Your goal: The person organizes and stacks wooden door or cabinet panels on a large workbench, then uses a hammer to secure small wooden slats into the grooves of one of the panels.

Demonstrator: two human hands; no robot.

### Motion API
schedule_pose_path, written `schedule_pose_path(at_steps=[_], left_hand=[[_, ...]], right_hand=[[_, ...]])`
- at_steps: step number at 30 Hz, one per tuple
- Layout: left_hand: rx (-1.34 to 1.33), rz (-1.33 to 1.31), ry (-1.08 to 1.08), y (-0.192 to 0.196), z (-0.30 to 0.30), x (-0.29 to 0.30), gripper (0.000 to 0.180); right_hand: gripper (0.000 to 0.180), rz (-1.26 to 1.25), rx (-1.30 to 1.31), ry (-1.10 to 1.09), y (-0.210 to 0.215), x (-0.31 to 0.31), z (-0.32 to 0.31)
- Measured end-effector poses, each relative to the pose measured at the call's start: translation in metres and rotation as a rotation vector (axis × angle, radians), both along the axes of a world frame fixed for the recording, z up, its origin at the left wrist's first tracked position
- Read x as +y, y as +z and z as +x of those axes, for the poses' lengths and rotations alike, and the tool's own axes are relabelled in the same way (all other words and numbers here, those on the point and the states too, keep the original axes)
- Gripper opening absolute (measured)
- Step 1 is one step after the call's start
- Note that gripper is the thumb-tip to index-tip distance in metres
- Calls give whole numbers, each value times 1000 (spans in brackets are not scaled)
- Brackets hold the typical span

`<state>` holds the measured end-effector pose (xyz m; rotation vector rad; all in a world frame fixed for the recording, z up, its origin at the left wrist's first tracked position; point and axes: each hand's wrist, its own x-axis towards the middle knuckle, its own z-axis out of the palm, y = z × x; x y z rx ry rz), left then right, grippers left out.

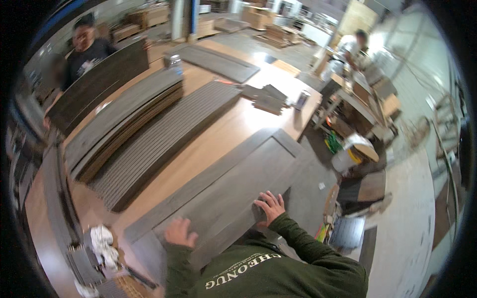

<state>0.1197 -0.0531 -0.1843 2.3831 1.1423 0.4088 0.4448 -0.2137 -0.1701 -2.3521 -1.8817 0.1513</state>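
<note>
A grey-brown framed door panel (223,181) with a recessed middle lies on the table in front of me. My right hand (271,206) is over its near edge, fingers spread, touching or just above it. A small dark patch beneath that palm cannot be made out. My left hand (180,232), blurred by motion, is over the panel's near left part. Its fingers look apart, and nothing shows in it. Beyond the panel lie a row of long grey strips (166,141) and a stack of grey panels (126,111).
A co-worker (87,52) across the table holds a dark panel (99,87) upright. A plastic bottle (176,64), another door panel (213,62) and small grey pieces (271,99) are farther back. White cloth (103,244) lies at lower left. Another person (353,49) stands at far right.
</note>
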Motion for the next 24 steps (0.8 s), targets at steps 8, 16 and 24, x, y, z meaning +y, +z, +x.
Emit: schedule_pose_path(at_steps=[8, 16, 24], left_hand=[[264, 23, -329, 13, 22, -61, 76], [161, -34, -290, 171, 38, -13, 61], [268, 423, -30, 207, 132, 76, 53]], right_hand=[[43, 272, 31, 133, -5, 19, 39], [58, 87, 125, 474, 141, 72, 71], [33, 474, 43, 630, 197, 198, 92]])
